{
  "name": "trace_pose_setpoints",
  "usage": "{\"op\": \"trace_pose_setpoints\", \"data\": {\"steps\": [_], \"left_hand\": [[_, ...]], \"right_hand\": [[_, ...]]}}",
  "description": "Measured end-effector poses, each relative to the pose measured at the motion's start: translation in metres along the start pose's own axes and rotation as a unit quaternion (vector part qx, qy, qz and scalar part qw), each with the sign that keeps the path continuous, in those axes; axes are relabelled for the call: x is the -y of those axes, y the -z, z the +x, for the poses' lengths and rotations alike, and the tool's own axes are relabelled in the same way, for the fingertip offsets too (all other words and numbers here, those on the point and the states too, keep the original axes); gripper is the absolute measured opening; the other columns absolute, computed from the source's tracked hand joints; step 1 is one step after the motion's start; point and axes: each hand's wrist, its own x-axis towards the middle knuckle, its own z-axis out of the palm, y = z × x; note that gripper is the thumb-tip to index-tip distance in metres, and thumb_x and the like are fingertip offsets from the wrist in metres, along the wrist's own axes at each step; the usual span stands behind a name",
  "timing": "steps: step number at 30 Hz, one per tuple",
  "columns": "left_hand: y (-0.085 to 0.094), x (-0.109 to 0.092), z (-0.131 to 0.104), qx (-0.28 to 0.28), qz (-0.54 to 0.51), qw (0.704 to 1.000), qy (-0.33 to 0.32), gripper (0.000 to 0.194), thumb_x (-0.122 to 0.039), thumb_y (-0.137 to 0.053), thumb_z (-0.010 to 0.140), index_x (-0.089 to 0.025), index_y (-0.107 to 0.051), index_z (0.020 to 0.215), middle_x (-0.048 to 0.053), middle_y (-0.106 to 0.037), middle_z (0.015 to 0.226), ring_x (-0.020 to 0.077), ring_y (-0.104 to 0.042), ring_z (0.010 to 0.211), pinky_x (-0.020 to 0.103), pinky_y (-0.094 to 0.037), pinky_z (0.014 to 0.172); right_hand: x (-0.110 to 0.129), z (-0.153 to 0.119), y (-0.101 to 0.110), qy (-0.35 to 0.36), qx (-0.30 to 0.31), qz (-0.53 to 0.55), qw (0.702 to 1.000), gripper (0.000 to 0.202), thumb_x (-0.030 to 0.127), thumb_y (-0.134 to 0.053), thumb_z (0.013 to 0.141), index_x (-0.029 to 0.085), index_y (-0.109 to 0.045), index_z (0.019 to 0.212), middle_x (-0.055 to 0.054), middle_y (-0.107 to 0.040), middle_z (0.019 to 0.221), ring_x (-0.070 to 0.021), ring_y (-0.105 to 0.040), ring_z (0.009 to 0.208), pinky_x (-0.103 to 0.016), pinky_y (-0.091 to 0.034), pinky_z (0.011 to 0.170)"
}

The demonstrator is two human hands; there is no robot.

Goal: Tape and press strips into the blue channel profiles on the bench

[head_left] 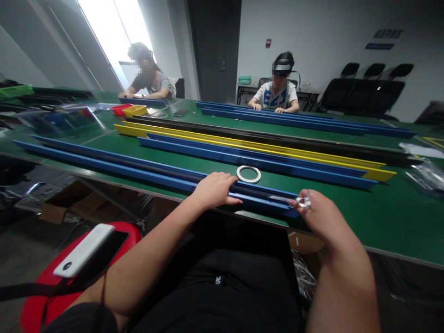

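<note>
A long blue channel (114, 162) with a black strip inside lies along the near edge of the green table. My left hand (214, 189) is wrapped over this channel, thumb on the near side and fingers on the far side. Near the channel's right end, my right hand (307, 206) is closed on a crumpled clear and whitish item (304, 202), too small to name surely. A thin flat pale piece (279, 198) reaches left from it over the channel. A white ring-shaped roll (249, 175) lies flat just behind the channel, between my hands.
Behind are another blue channel (256, 162), a yellow one (386, 175) and black ones (222, 132). Two people sit across the table, near more blue channels (284, 119). Red (121, 109) and yellow trays (135, 110) stand at left. A red stool (38, 300) holds a white device (85, 249).
</note>
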Motion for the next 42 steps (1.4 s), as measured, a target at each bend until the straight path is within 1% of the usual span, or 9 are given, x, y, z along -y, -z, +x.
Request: {"op": "trace_pose_setpoints", "data": {"steps": [3, 7, 10, 13, 24, 28, 32, 38, 42], "left_hand": [[-0.002, 0.001, 0.000, -0.007, 0.000, 1.000, -0.004, 0.071, -0.075, -0.058, 0.076, -0.022, -0.057, 0.124, 0.008, -0.067, 0.107, 0.0281, -0.062, 0.104, 0.038, -0.042, 0.091], [-0.002, 0.001, 0.000, -0.004, 0.001, 1.000, -0.004, 0.071, -0.074, -0.058, 0.076, -0.022, -0.057, 0.124, 0.008, -0.067, 0.107, 0.0280, -0.062, 0.104, 0.038, -0.042, 0.091], [-0.001, 0.000, 0.000, 0.007, 0.004, 1.000, 0.007, 0.071, -0.074, -0.060, 0.076, -0.023, -0.057, 0.124, 0.008, -0.067, 0.107, 0.0279, -0.062, 0.103, 0.037, -0.042, 0.090], [0.000, -0.001, 0.001, 0.009, 0.004, 1.000, 0.012, 0.070, -0.073, -0.060, 0.075, -0.023, -0.057, 0.124, 0.008, -0.067, 0.107, 0.0279, -0.062, 0.104, 0.037, -0.042, 0.091], [-0.001, 0.000, -0.001, -0.008, 0.009, 1.000, -0.001, 0.071, -0.075, -0.058, 0.077, -0.022, -0.057, 0.124, 0.008, -0.067, 0.105, 0.0280, -0.062, 0.102, 0.038, -0.042, 0.089], [-0.001, 0.000, -0.001, -0.007, 0.006, 1.000, 0.000, 0.070, -0.074, -0.058, 0.077, -0.022, -0.056, 0.124, 0.008, -0.067, 0.107, 0.0276, -0.062, 0.104, 0.038, -0.042, 0.091], [-0.001, 0.000, -0.001, -0.004, 0.004, 1.000, 0.003, 0.070, -0.074, -0.058, 0.077, -0.023, -0.057, 0.124, 0.008, -0.067, 0.108, 0.0275, -0.062, 0.104, 0.037, -0.042, 0.091], [-0.002, -0.001, -0.001, -0.009, 0.017, 1.000, -0.001, 0.070, -0.074, -0.059, 0.077, -0.022, -0.057, 0.124, 0.007, -0.067, 0.107, 0.0273, -0.061, 0.102, 0.037, -0.042, 0.089], [-0.001, -0.001, -0.001, -0.009, 0.016, 1.000, -0.002, 0.069, -0.073, -0.059, 0.077, -0.022, -0.057, 0.124, 0.007, -0.067, 0.107, 0.0269, -0.061, 0.102, 0.037, -0.042, 0.089]], "right_hand": [[-0.001, -0.002, 0.004, -0.007, -0.018, 0.017, 1.000, 0.022, 0.038, -0.051, 0.087, 0.022, -0.052, 0.071, -0.004, -0.061, 0.071, -0.0171, -0.053, 0.066, -0.028, -0.033, 0.059], [0.002, -0.007, 0.009, -0.061, -0.026, 0.104, 0.992, 0.009, 0.027, -0.051, 0.084, 0.022, -0.059, 0.086, -0.005, -0.070, 0.086, -0.0179, -0.061, 0.071, -0.027, -0.039, 0.063], [0.007, -0.009, 0.012, -0.081, -0.048, 0.143, 0.985, 0.014, 0.020, -0.048, 0.084, 0.023, -0.059, 0.092, -0.005, -0.072, 0.087, -0.0175, -0.064, 0.073, -0.027, -0.041, 0.064], [0.011, -0.010, 0.015, -0.059, -0.068, 0.158, 0.983, 0.022, 0.017, -0.046, 0.084, 0.023, -0.060, 0.100, -0.005, -0.071, 0.086, -0.0173, -0.065, 0.072, -0.028, -0.044, 0.065], [0.024, -0.014, 0.020, -0.059, -0.162, 0.233, 0.957, 0.020, 0.033, -0.047, 0.093, 0.025, -0.055, 0.109, -0.007, -0.070, 0.097, -0.0202, -0.069, 0.081, -0.032, -0.051, 0.073], [0.023, -0.014, 0.022, -0.064, -0.137, 0.216, 0.965, 0.019, 0.029, -0.046, 0.091, 0.024, -0.056, 0.106, -0.006, -0.068, 0.090, -0.0186, -0.067, 0.074, -0.030, -0.049, 0.068], [0.013, -0.009, 0.018, -0.048, -0.085, 0.132, 0.986, 0.021, 0.022, -0.046, 0.087, 0.023, -0.059, 0.102, -0.005, -0.067, 0.085, -0.0175, -0.060, 0.071, -0.029, -0.042, 0.065], [0.002, -0.005, 0.006, -0.076, 0.002, 0.078, 0.994, 0.028, 0.048, -0.050, 0.090, 0.023, -0.061, 0.093, -0.004, -0.068, 0.082, -0.0183, -0.058, 0.070, -0.028, -0.037, 0.062], [-0.008, -0.004, 0.001, -0.106, 0.062, 0.032, 0.992, 0.034, 0.054, -0.050, 0.088, 0.023, -0.062, 0.083, -0.005, -0.068, 0.077, -0.0184, -0.057, 0.065, -0.028, -0.034, 0.058]]}}
